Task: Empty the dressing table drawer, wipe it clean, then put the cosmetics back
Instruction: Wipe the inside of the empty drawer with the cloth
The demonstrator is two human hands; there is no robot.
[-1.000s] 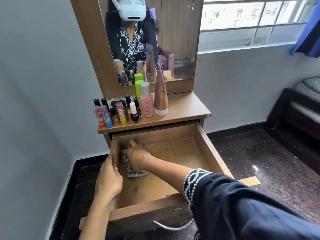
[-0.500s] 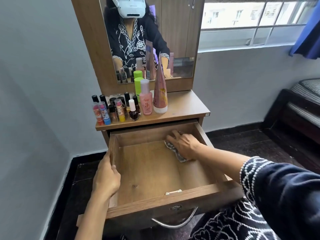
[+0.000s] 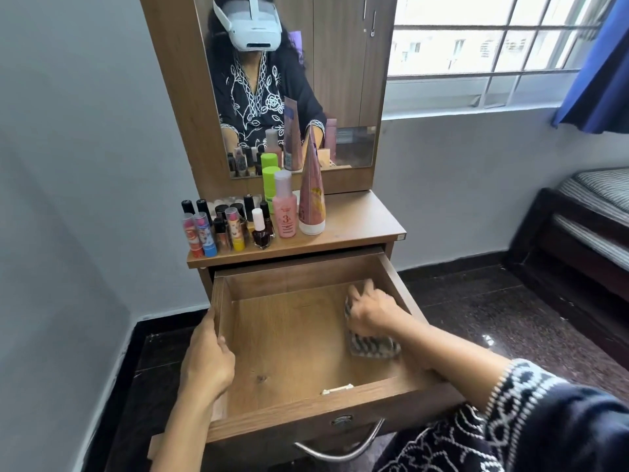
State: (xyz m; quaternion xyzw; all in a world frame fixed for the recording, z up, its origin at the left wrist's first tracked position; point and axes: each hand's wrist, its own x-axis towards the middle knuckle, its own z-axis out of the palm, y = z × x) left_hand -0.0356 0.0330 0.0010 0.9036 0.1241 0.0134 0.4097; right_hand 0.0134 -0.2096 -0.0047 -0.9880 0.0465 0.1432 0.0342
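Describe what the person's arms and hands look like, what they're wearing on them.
The right hand is bare, with a dark navy sleeve edged in white embroidered pattern at the cuff. The left hand and forearm are bare; no rings, watch or gloves show.

A grey-and-white striped cloth [image 3: 372, 345] is seen under the fingers [image 3: 360, 294] of the right hand [image 3: 369, 313], against the brown wood-grain drawer [image 3: 289, 335]. Beyond the fingertips, a pink bottle [image 3: 285, 212], a lime-green cap [image 3: 271, 175] and a dark red nail polish [image 3: 261, 238] are shown. A black sleeve [image 3: 544, 413] patterned in white is worn.
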